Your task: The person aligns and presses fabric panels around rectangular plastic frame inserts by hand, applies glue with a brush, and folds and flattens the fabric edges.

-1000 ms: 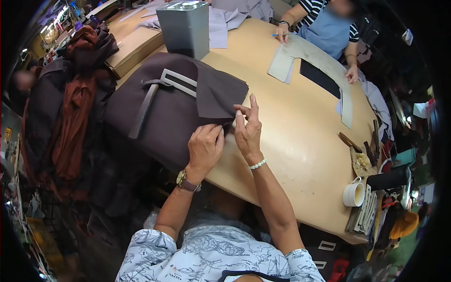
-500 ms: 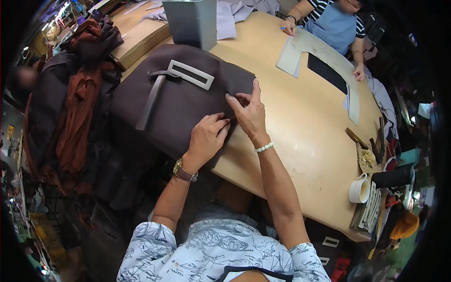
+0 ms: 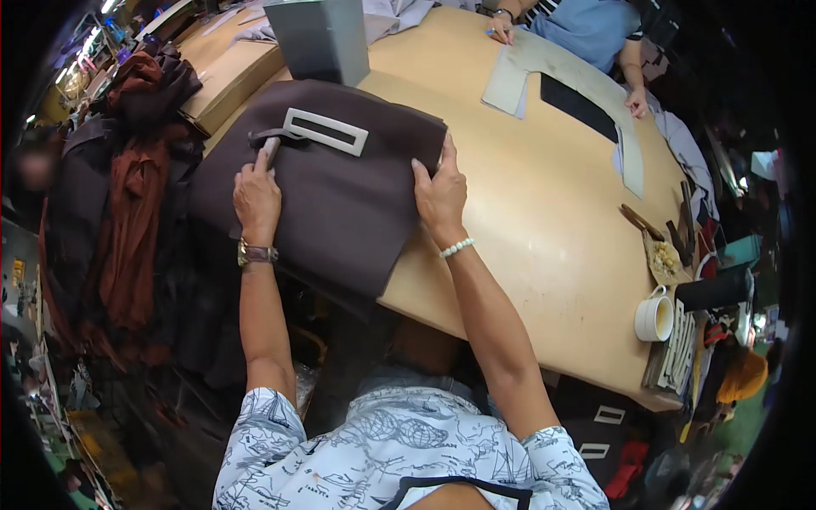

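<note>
A dark brown sheet of fabric or leather (image 3: pixel 340 204) lies over the left part of the table and hangs past its front edge. On it rests a hammer (image 3: pixel 272 144) with a dark, narrow head; its handle is mostly covered by my left hand (image 3: pixel 257 200), whose fingers are closed round it. Beside the hammer head lies a pale rectangular frame (image 3: pixel 327 132) with a long slot. At the sheet's right edge is my right hand (image 3: pixel 442 194), thumb and index finger stretched out and apart, touching the material.
A grey metal container (image 3: pixel 319 42) stands behind the sheet. Across the table (image 3: pixel 527 255), a co-worker's hands touch a pale curved pattern piece (image 3: pixel 510 76). A white cup (image 3: pixel 654 319) and several tools sit at the right edge. Dark and rust-coloured cloth (image 3: pixel 136 229) hangs at left.
My left hand has left the sheet's right edge, moved left and up, and closed on the hammer's handle. My right hand stays at the edge, its fingers now straighter.
</note>
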Motion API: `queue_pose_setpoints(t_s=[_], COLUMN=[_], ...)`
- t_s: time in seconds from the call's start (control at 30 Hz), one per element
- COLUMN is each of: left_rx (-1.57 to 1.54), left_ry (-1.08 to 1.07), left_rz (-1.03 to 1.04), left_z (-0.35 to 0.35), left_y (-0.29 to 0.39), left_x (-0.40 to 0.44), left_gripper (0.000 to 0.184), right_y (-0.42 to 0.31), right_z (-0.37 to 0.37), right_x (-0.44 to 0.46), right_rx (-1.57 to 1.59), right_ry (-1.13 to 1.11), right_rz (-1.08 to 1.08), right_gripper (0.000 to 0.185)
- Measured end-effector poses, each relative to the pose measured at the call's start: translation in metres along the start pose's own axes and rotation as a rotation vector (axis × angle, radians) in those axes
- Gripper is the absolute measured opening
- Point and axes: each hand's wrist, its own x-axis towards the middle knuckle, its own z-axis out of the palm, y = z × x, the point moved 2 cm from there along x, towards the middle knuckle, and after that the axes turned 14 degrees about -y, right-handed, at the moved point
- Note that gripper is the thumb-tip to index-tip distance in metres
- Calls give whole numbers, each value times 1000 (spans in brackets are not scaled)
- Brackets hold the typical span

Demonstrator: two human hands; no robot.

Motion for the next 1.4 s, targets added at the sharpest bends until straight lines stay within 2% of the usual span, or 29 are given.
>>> queue_pose_setpoints(t_s=[0.17,0.2,0.27,0.3,0.37,0.43,0.47,0.57,0.63,0.7,0.77,0.83,0.9,0.97,1.0,1.1,1.27,1.37,1.4], left_rx=[-82,-68,-37,-21,-3,68,59,-76,-224,-309,-348,-367,-376,-379,-537,-655,-862,-892,-890], left_ry=[57,85,118,122,54,4,60,173,148,26,-116,-241,-231,-201,-258,-378,-482,-451,-421], left_rz=[-43,-35,-15,-4,-11,34,83,370,528,660,746,740,704,668,625,592,508,465,442], left_z=[-20,-25,-27,-25,-18,-3,-6,-32,-35,-49,-33,-7,7,16,11,9,6,-10,-19], left_y=[-8,-9,-15,-17,-15,-10,6,76,124,178,209,225,232,234,235,242,248,234,225], left_x=[1,2,6,8,11,11,4,-18,-39,-72,-98,-119,-135,-141,-140,-136,-134,-151,-159], left_gripper=[36,36,36,35,34,33,33,35,38,44,52,56,55,55,53,50,46,45,44], right_y=[-28,-40,-34,-20,-2,39,57,76,94,115,126,131,131,118,108,97,112,108,113], right_z=[-36,-57,-89,-102,-132,-161,-175,-218,-246,-271,-295,-310,-319,-315,-309,-293,-284,-293,-296], right_x=[-21,-36,-58,-67,-93,-119,-133,-169,-191,-211,-225,-231,-235,-234,-231,-232,-237,-235,-234], right_rx=[336,665,740,711,606,256,242,135,84,-18,-176,-296,-512,-634,-693,-669,-796,-621,-703], right_ry=[175,28,117,213,317,442,463,463,414,413,390,363,319,353,368,478,678,551,544], right_rz=[-226,41,2,-33,67,107,119,169,220,269,331,309,289,396,448,654,339,415,299], right_gripper=[61,59,60,60,60,60,60,62,62,64,65,66,66,65,65,63,56,55,54])
